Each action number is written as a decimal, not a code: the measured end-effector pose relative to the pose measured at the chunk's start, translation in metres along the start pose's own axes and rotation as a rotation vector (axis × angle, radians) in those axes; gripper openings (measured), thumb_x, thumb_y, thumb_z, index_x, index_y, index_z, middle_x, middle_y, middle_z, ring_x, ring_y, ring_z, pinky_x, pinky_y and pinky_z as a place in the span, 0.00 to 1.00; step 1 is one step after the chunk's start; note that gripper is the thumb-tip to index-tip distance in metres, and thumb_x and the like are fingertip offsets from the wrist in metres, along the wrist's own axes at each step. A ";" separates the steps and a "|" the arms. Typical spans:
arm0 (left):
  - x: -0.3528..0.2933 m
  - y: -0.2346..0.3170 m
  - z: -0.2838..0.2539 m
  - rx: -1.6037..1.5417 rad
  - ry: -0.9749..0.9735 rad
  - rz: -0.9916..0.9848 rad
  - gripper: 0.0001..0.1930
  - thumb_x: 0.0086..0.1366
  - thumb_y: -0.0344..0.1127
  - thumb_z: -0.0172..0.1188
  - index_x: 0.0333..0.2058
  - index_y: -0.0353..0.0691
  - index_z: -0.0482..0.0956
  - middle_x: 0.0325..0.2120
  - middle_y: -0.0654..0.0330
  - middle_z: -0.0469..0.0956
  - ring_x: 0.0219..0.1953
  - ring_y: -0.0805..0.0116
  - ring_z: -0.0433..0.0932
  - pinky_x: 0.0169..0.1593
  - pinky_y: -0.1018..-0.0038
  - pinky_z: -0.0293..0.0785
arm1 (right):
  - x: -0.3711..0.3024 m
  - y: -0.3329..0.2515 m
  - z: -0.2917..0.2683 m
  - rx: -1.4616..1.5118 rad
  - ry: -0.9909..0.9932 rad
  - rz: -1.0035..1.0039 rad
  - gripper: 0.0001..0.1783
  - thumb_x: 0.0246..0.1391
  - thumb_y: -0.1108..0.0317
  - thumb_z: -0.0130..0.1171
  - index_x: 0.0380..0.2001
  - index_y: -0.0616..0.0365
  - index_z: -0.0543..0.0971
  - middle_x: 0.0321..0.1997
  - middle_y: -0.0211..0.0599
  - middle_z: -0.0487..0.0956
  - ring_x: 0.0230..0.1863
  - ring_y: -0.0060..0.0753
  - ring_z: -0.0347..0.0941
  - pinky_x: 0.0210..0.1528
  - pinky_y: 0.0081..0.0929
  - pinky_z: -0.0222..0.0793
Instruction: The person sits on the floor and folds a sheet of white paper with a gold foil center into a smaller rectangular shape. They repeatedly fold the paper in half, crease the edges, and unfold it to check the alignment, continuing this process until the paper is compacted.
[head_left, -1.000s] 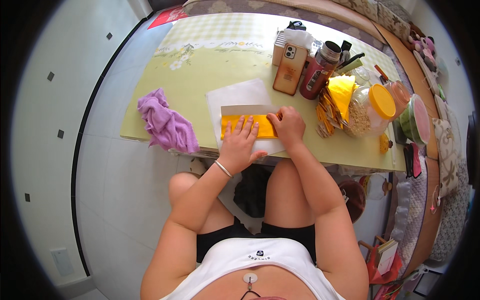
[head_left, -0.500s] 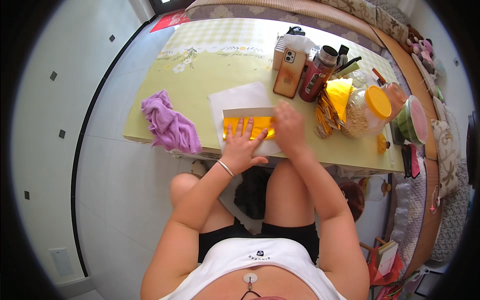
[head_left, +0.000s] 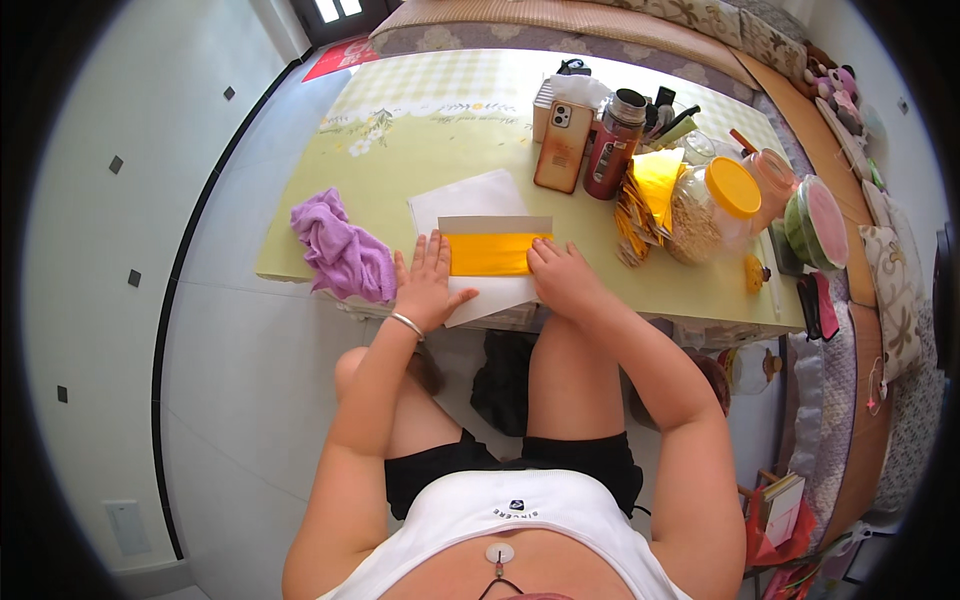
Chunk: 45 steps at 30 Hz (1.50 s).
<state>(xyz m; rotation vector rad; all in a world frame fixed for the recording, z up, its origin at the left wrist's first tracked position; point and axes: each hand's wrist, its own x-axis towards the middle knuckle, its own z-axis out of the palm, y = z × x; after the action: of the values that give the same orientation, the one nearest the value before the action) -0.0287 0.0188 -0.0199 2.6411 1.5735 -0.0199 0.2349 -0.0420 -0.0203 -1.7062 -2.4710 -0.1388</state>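
The person's left hand (head_left: 426,287), a slim silver-coloured bangle (head_left: 405,324) at its wrist, lies flat at the left edge of a shiny gold rectangular foil sheet (head_left: 490,256); its fingers are extended and unclenched, the thumb spread out to the right below the foil; the right hand (head_left: 563,275) is at the foil's right end, its fingers bent and their tips touching the gold; whether they pinch the edge or only press on it I cannot tell; the foil lies between the two hands, a narrow greyish-white strip (head_left: 495,224) running along its far side, with plain white paper sheets (head_left: 480,194) showing beneath; all this rests near the front edge of a table with a pale yellow-green cover (head_left: 395,185); a crumpled purple cloth (head_left: 345,250) lies to the left of the left hand; beyond the right hand stand an upright gold-toned phone (head_left: 563,148) and a maroon cylindrical bottle (head_left: 612,155); right of these are a cluster of gold foil pieces (head_left: 657,180) and a clear, yellow-lidded round jar (head_left: 697,220), tilted.
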 end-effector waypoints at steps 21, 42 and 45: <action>0.018 0.077 0.022 -0.734 0.628 -0.102 0.08 0.53 0.32 0.71 0.24 0.33 0.82 0.34 0.53 0.76 0.38 0.55 0.76 0.44 0.65 0.73 | 0.027 0.012 0.020 0.696 0.321 0.348 0.13 0.51 0.57 0.67 0.28 0.56 0.82 0.29 0.38 0.78 0.36 0.46 0.75 0.38 0.42 0.69; 0.021 0.086 0.024 -0.686 0.660 -0.174 0.11 0.46 0.29 0.70 0.14 0.35 0.76 0.30 0.55 0.75 0.36 0.57 0.75 0.42 0.65 0.72 | 0.036 -0.005 0.021 0.424 0.383 0.405 0.17 0.46 0.57 0.72 0.35 0.55 0.80 0.40 0.37 0.77 0.45 0.45 0.73 0.48 0.40 0.68; 0.023 0.088 0.026 -0.695 0.676 -0.178 0.12 0.45 0.29 0.70 0.13 0.36 0.74 0.30 0.55 0.73 0.36 0.55 0.73 0.44 0.61 0.71 | 0.027 -0.006 0.028 0.344 0.540 0.255 0.18 0.50 0.62 0.67 0.43 0.58 0.79 0.52 0.40 0.78 0.54 0.47 0.72 0.58 0.41 0.67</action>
<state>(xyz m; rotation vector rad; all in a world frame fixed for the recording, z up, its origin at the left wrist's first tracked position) 0.0604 -0.0044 -0.0427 2.0226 1.5434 1.2657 0.2183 -0.0151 -0.0437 -1.5609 -1.7630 -0.1178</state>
